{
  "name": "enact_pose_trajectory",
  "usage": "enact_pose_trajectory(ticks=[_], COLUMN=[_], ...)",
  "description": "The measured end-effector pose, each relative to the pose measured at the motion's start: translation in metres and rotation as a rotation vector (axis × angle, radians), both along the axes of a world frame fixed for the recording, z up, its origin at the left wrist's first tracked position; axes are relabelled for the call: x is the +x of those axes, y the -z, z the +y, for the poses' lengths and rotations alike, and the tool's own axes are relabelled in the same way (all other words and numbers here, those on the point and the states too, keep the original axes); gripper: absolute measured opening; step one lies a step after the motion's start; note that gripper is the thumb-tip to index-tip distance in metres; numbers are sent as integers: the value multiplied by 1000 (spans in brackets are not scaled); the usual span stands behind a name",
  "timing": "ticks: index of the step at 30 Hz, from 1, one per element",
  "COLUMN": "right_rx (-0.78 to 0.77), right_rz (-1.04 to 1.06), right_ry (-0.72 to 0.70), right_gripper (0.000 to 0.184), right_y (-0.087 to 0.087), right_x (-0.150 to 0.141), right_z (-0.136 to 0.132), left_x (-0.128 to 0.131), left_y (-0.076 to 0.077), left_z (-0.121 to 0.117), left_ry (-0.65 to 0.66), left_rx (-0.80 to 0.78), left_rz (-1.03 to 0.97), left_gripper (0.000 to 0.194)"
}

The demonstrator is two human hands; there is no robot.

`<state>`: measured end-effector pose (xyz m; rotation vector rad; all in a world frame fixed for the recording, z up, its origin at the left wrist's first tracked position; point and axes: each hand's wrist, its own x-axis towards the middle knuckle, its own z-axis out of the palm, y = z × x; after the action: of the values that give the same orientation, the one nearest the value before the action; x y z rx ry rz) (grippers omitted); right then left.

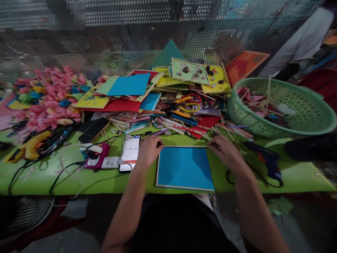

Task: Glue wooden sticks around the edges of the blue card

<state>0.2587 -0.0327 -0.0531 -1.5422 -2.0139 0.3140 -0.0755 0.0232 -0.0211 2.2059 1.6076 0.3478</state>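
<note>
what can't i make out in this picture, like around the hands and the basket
All in the head view:
Right hand: what its fingertips hold near the blue sheet, lost in blur and shadow.
Left hand: undersides of its fingers, hidden by the hand itself.
Lit phone: part of its screen, masked by pixelated blocks.
Green basket: its lowest contents, behind its near wall.
Pale cloth: the rest, cut off by the edge.

On the bright phone (133,155) I can read 36:56; the front part is blurry. The white plug's (110,162) label is too small to read.
</note>
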Motion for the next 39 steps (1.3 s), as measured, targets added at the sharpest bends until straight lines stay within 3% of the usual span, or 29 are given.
enact_pose_trajectory(ticks=[4,7,15,20,29,35,39], right_rx=[24,61,147,171,158,145,106], right_rz=[115,163,99,69,80,120,-259], right_ry=[11,26,-29,-72,-117,-53,-76], right_gripper=[10,9,8,7,11,17,37], right_y=[0,-6,-44,-65,-87,-86,-76], right_x=[1,-2,-18,-30,-48,-45,-57], right_z=[2,4,7,15,31,75,123], left_x=[6,20,78,95,92,82,75], left_y=[-4,-14,-42,-43,-29,-23,-27], left_z=[-5,-13,-17,-8,3,13,13], left_ry=[14,58,323,299,259,198,155], left_rx=[55,95,76,73,-60,-186,-220], left_rz=[-22,-72,-259,-439,-789,-990,-1068], left_gripper=[3,15,17,11,15,20,20])
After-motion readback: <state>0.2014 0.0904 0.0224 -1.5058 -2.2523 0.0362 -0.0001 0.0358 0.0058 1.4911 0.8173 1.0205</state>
